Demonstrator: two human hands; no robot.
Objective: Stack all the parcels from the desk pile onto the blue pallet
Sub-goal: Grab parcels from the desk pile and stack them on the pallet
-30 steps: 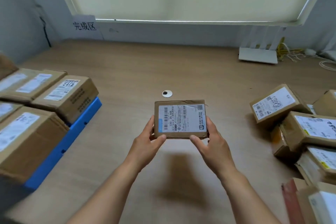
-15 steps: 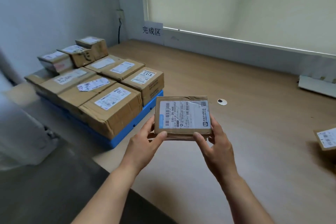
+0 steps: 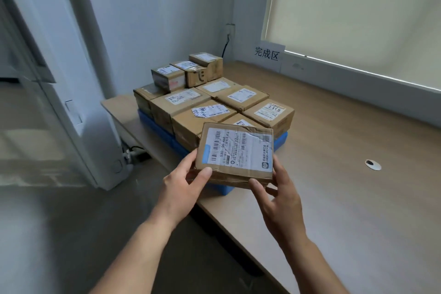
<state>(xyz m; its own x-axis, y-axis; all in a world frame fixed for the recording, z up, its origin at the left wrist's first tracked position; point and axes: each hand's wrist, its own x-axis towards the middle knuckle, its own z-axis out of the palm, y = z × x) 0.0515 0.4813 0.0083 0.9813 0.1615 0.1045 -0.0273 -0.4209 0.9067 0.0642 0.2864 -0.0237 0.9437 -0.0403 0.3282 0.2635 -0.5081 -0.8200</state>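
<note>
My left hand (image 3: 183,180) gripped the near left corner of the parcel (image 3: 235,154), thumb on top and fingers curled beneath; my right hand (image 3: 278,194) cupped the near right corner the same way, so both were clenched on it. I held it in the air, tilted toward me, over the near end of the blue pallet (image 3: 280,142), in front of the stacked parcels (image 3: 214,102) on the table (image 3: 358,174). It seemed a light, flat carton, stiff enough but crumpled along its near edge, its glossy label (image 3: 238,149) likely slick. I judged opposite corners or edges, on bare cardboard, the safest hold. Half a second earlier the pallet had sat well to my left; now it lay straight ahead, just beyond the parcel.
</note>
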